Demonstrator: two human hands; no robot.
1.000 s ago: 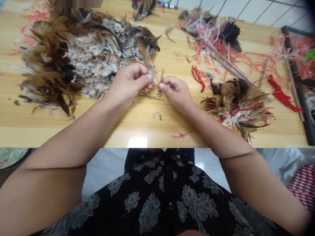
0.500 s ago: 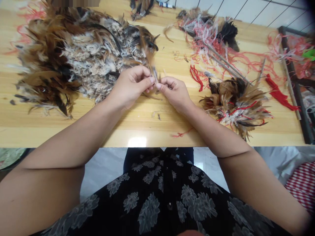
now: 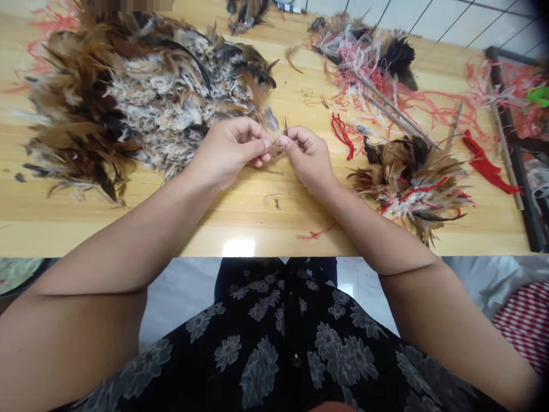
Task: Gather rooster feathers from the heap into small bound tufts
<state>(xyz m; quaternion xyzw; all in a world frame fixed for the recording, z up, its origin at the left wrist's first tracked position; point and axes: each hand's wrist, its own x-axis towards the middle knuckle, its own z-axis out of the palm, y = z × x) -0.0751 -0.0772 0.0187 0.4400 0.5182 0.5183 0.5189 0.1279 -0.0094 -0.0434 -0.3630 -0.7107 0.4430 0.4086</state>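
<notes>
Over a wooden table (image 3: 257,229) near tiled floor (image 3: 429,14), left hand (image 3: 227,150) and right hand (image 3: 309,157) pinch a feather (image 3: 285,127).

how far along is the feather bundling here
Done, it seems: one small feather bundle wound with red string lies right of the hands on the table. In hand: the left hand and right hand pinch a few small feathers between their fingertips. To go: the big feather pile on the left looks loose, so most likely remains.
</notes>
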